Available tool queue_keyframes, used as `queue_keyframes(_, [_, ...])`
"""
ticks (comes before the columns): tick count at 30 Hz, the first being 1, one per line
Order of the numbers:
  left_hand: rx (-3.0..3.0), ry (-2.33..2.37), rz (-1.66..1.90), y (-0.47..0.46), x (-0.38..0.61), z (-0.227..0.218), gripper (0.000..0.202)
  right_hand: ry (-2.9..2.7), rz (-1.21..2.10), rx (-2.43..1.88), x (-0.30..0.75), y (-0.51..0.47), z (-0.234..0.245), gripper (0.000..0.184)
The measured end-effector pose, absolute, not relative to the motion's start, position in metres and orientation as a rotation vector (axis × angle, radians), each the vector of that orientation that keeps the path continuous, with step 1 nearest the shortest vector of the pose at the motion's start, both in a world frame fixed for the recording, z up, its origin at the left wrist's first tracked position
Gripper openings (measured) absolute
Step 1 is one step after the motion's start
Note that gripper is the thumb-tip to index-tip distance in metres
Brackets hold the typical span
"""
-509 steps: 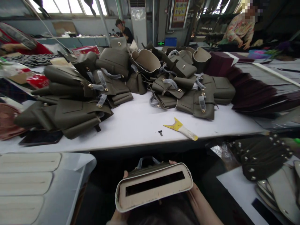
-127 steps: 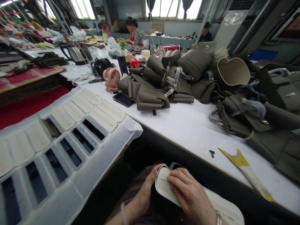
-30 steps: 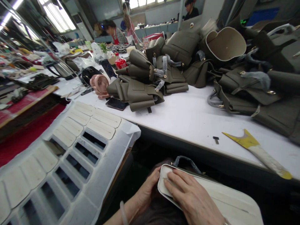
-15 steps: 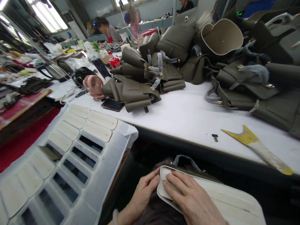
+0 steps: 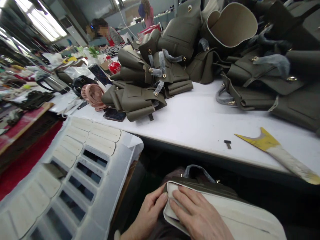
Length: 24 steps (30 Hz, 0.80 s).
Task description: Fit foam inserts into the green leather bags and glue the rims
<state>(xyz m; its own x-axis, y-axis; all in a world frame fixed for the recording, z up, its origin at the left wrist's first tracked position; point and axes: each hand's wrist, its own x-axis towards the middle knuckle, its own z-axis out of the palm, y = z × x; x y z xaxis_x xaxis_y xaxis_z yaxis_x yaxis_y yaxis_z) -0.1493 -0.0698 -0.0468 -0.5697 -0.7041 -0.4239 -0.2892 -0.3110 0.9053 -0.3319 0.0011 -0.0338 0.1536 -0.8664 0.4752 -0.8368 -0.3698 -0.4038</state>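
An olive-green handbag (image 5: pixel 222 189) lies on my lap below the table edge, with a long white base panel (image 5: pixel 250 218) facing up. Its wrapped handle (image 5: pixel 198 168) sticks out on the far side. My left hand (image 5: pixel 150 210) grips the bag's near-left rounded end, thumb and fingers closed on the rim. My right hand (image 5: pixel 197 208) lies on the panel close to that end, its fingers stretched out and pressing down flat. Part of the panel is hidden under the right hand.
Olive bags (image 5: pixel 140 100) are heaped across the white table (image 5: pixel 185 123). A yellow-ended forked tool (image 5: pixel 280 153) and a small dark piece (image 5: pixel 227 144) lie near its edge. At left, a covered stand (image 5: pixel 100 196) carries white panels (image 5: pixel 102 143). A pink fan (image 5: pixel 93 95) stands behind.
The camera view has shifted slightly, so the background sits a little further left. Both hands keep to the same end of the bag, with little change in their grip.
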Motion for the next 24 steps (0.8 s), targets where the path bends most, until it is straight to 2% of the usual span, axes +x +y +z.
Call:
queue_keyframes(4, [1.266, -1.695, -1.896, -0.072, -0.154, -0.047, 0.048, 1.690, -0.973, -2.181, -0.331, 0.004, -0.034, 0.030])
queue_keyframes(6, [1.269, -1.726, -1.876, -0.072, -0.156, -0.047, 0.049, 1.646, -0.973, -2.022, -0.329, 0.004, -0.031, 0.032])
queue_keyframes(10, [1.304, -1.775, -1.839, -0.071, -0.154, -0.052, 0.051, 1.559, -1.272, -1.467, -0.321, 0.007, -0.016, 0.041])
queue_keyframes(13, [1.276, -1.933, -1.728, -0.077, -0.149, -0.057, 0.055, 1.559, -1.536, -1.021, -0.325, 0.018, -0.002, 0.031])
queue_keyframes(16, [1.099, -2.248, -1.412, -0.090, -0.148, -0.053, 0.054, 1.687, -1.798, -0.891, -0.352, 0.046, 0.002, 0.020])
queue_keyframes(18, [0.883, -2.496, -1.074, -0.099, -0.154, -0.044, 0.051, 1.920, -1.948, -0.724, -0.382, 0.071, -0.010, 0.018])
queue_keyframes(21, [0.422, -2.728, -0.621, -0.101, -0.179, -0.024, 0.050, 2.178, -2.000, -0.133, -0.426, 0.102, -0.054, 0.037])
queue_keyframes(24, [-0.104, -2.804, -0.540, -0.085, -0.221, -0.007, 0.050, 2.054, -1.831, -0.013, -0.443, 0.109, -0.101, 0.042])
